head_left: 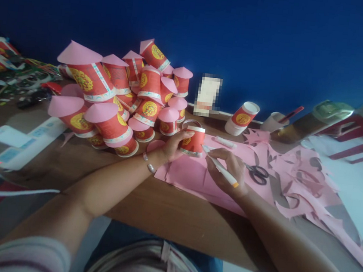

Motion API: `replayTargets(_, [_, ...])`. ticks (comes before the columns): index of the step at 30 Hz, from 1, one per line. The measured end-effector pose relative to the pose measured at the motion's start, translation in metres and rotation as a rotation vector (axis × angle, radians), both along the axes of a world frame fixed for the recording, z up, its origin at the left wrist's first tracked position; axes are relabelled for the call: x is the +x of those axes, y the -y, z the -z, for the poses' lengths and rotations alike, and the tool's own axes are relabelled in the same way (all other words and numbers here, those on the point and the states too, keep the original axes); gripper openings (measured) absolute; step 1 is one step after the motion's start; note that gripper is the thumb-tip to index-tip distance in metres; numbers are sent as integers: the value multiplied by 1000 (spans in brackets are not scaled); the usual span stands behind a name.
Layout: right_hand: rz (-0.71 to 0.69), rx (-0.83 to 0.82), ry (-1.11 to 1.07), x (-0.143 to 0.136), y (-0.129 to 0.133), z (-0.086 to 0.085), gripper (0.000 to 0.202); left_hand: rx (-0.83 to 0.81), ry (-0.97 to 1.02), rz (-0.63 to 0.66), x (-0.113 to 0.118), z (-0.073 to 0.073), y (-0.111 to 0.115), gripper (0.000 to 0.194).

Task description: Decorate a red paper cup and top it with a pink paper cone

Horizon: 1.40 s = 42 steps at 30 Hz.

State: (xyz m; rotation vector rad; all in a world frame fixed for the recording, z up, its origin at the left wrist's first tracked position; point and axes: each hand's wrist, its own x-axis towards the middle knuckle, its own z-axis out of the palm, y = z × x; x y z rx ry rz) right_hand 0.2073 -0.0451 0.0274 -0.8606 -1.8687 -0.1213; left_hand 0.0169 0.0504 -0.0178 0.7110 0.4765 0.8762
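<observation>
My left hand [174, 147] is closed round a red paper cup [194, 141] with a yellow emblem and a white band at its top. In my right hand [230, 169] is a white marker [221, 170] with an orange end, its tip close to the cup's right side; whether it touches I cannot tell. Below the cup lie pink paper sheets [187, 173]. Black-handled scissors [258, 175] rest on the paper just right of my right hand. A white tube-like stick [226, 142] lies behind that hand.
At the left stand several stacked red cups with pink paper cones [80, 54]. Pink scraps [307, 175] spread over the right side. Behind are upright cups [242, 116], a white cup [272, 121] and a tilted bottle [316, 120]. A power strip [33, 142] with white cables lies left.
</observation>
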Motion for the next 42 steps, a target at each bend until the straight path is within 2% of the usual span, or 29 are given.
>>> replayTargets(6, [-1, -23, 5, 2, -1, 1, 5, 44, -10, 19, 2, -5, 6, 43])
replayTargets(13, [1, -98, -36, 2, 0, 2, 3, 72, -37, -42, 5, -8, 7, 37])
replayTargets(19, [7, -131, -82, 1, -2, 6, 6, 158, -25, 34, 7, -15, 11, 36])
replayTargets(23, [9, -148, -70, 1, -2, 8, 8, 189, -80, 74, 4, -19, 13, 44])
replayTargets(27, [19, -112, -64, 2, -2, 7, 10, 224, -116, 197, 1, -18, 15, 65])
replayTargets(31, [31, -86, -57, 3, -3, 5, 7, 249, -136, 221, 0, -16, 14, 80])
replayTargets(37, [16, -35, -6, 3, -3, 3, 4, 282, -132, 212, 2, -15, 15, 70])
replayTargets(42, [7, 13, 32, 1, -2, 0, 10, 311, -162, 188, 3, -13, 15, 75])
